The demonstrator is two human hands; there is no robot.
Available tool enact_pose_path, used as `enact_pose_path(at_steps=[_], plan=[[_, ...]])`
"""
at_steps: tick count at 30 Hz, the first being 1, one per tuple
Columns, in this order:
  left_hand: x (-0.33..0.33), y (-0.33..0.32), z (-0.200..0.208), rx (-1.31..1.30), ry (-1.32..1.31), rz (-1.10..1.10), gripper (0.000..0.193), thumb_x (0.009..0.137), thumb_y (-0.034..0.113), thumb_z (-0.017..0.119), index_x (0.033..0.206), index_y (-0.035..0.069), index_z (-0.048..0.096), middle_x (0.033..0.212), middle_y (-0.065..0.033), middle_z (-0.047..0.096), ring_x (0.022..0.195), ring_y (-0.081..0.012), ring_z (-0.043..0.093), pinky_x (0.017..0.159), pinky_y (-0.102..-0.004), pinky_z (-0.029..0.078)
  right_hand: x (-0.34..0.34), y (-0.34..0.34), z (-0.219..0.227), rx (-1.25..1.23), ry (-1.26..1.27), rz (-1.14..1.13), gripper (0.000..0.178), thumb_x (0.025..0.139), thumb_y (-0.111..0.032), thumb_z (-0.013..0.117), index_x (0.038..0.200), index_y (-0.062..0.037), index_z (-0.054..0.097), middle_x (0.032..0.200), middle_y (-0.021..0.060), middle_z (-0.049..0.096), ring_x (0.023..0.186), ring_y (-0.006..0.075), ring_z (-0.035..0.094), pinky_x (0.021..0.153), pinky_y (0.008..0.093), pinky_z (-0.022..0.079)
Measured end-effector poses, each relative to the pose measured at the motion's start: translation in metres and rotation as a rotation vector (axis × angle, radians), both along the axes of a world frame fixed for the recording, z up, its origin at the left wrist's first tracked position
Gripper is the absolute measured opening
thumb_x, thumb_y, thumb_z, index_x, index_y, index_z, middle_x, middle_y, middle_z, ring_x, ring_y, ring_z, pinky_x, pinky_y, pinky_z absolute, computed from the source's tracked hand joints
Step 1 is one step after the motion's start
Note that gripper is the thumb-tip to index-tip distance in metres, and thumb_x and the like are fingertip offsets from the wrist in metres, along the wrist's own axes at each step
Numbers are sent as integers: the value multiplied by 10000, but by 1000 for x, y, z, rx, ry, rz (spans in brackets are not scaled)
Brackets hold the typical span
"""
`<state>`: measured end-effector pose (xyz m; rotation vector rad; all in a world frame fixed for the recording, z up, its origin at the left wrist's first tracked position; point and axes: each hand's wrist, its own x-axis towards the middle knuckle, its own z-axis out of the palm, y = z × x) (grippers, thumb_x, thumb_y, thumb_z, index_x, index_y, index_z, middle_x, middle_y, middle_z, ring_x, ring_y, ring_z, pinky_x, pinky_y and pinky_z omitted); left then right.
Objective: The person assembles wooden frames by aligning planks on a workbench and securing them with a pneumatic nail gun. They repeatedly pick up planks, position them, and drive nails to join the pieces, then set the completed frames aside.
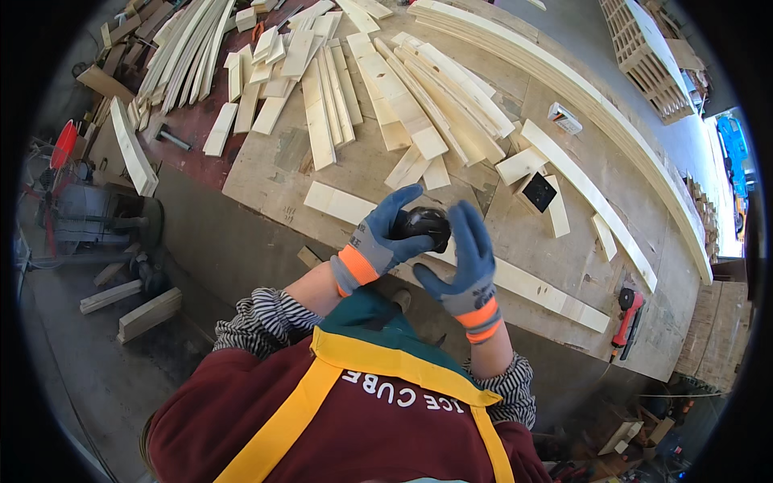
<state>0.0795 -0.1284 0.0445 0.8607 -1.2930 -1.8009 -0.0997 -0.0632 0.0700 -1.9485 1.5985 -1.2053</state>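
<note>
My left hand (385, 235), in a blue and grey glove with an orange cuff, is closed around a glossy black rounded object (427, 226). What kind of object it is I cannot make out. My right hand (467, 258), gloved the same way, is just to its right, fingers stretched up and thumb apart, holding nothing that shows. Below both hands a long pale wooden board (547, 301) lies along the near edge of the workbench (278, 165).
Cut wooden boards (403, 105) lie fanned across the bench. A black square piece (539, 193) and a small white box (565, 118) sit to the right. A red power tool (626, 314) lies at the right end. Long strips (596, 101) line the far edge.
</note>
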Motion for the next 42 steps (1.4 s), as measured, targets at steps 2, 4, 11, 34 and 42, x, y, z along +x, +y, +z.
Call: enact_pose_path(at_steps=[2, 4, 11, 34, 42], plan=[[4, 9, -2, 132, 79, -58, 772, 810, 14, 790, 1466, 49, 384, 1240, -142, 622, 1092, -170, 632, 909, -328, 561, 7, 2, -10, 75, -44, 63, 901, 666, -191, 858, 1450, -16, 449, 1429, 227, 483, 1271, 404, 521, 1023, 451, 480], [11, 10, 1, 111, -36, -109, 802, 789, 19, 810, 1467, 48, 384, 1234, -139, 631, 1089, -185, 638, 934, -341, 549, 12, 0, -24, 87, -27, 108, 900, 657, -195, 867, 1441, -32, 458, 1382, 215, 526, 1219, 397, 555, 994, 429, 499], [48, 29, -10, 122, 103, 11, 667, 856, 42, 761, 1443, 33, 443, 1264, -107, 632, 1106, -158, 621, 981, -317, 509, 44, 1, -56, 211, -283, -89, 879, 666, -189, 902, 1391, 1, 443, 1250, 185, 576, 1141, 310, 588, 1001, 388, 474], [44, 110, -47, 829, 126, 238, 355, 1005, 202, 587, 1315, 33, 559, 1172, -90, 664, 1063, -205, 659, 907, -330, 550, 29, 44, -93, 237, -410, 641, 602, 845, -174, 747, 1382, -51, 504, 1393, 212, 539, 1216, 367, 587, 1014, 408, 484], [54, 119, -47, 826, -38, 91, 279, 1005, 193, 571, 1250, 60, 585, 1081, -42, 663, 969, -127, 648, 844, -273, 541, 24, 62, -93, 246, -270, 587, 607, 865, -227, 734, 1393, -51, 491, 1423, 256, 488, 1210, 411, 573, 997, 449, 490]])
